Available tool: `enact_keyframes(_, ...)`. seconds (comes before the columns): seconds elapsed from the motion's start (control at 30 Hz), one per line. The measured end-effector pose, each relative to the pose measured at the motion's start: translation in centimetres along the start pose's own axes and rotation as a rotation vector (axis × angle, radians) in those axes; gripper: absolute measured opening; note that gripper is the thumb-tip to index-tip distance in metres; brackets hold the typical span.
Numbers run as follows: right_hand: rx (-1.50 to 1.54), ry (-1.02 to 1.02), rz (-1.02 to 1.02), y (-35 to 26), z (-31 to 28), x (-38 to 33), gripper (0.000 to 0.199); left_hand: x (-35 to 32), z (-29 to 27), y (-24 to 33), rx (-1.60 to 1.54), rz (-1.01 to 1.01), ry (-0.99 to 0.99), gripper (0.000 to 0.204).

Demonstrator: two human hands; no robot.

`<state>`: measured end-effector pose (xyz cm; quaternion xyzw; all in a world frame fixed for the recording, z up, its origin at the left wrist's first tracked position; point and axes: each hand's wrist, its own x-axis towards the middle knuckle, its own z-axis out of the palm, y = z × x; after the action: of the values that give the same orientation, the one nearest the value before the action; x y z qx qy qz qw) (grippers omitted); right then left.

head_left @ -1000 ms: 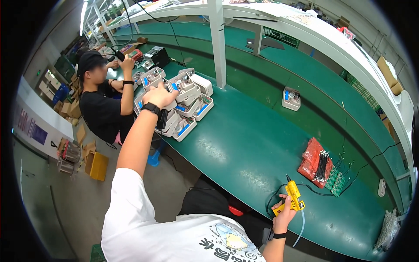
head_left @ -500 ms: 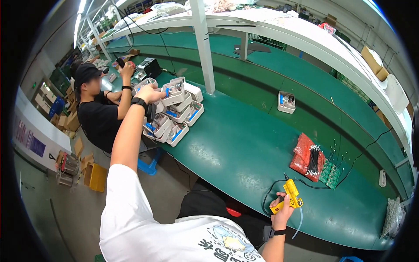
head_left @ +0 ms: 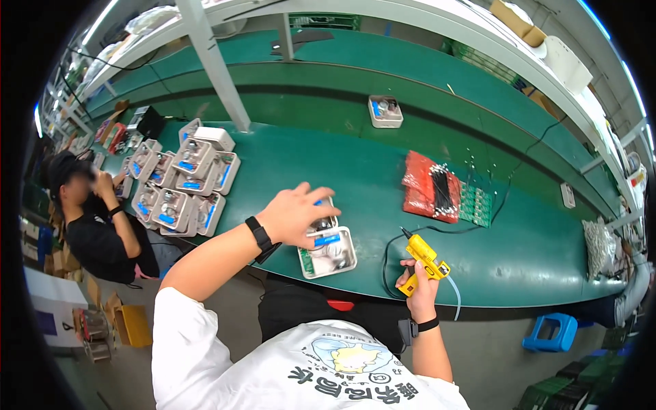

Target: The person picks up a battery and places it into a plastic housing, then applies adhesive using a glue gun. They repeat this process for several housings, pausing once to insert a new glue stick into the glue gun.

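Left hand (head_left: 292,217): fingers spread over the rear box (head_left: 334,222), left of the glue gun (head_left: 425,254); contact cannot be told. Right hand (head_left: 421,283): fingers curled round the glue gun. Front box (head_left: 333,271), also left of it — parts inside, top uncovered; work left unclear.

At the surface's (head_left: 301,150) near edge, left grip (head_left: 290,215) overlaps white boxes (head_left: 331,271); right grip (head_left: 424,288) holds a yellow glue gun (head_left: 424,251).

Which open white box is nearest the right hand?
The box at the near edge of the bench, lowest in the picture; another, partly hidden by the left hand, sits behind it; the rest lie farther off.
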<state>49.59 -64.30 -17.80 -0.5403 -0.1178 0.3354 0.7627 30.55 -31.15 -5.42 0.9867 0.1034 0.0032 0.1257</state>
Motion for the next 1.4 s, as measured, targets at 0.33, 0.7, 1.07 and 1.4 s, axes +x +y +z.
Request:
enact_keyframes(0.33,-0.007,0.073,-0.059,0.6,-2.6,-0.5,0.028,-3.5,6.3,1.5,-0.323,0.083,0.335,0.027)
enact_keyframes(0.7,-0.102,0.09,-0.101,0.4,-1.8,-0.5,0.026,-4.5,10.3,2.2,-0.259,-0.06,0.485,0.019)
enact_keyframes(1.07,-0.098,0.08,-0.088,0.3,-2.2,-0.7,0.028,-3.1,6.7,3.9,0.041,-0.026,0.179,0.017)
enact_keyframes(1.4,-0.094,0.073,-0.094,0.5,-2.3,-0.9,0.027,-5.5,6.5,0.5,-0.015,-0.126,0.199,0.02)
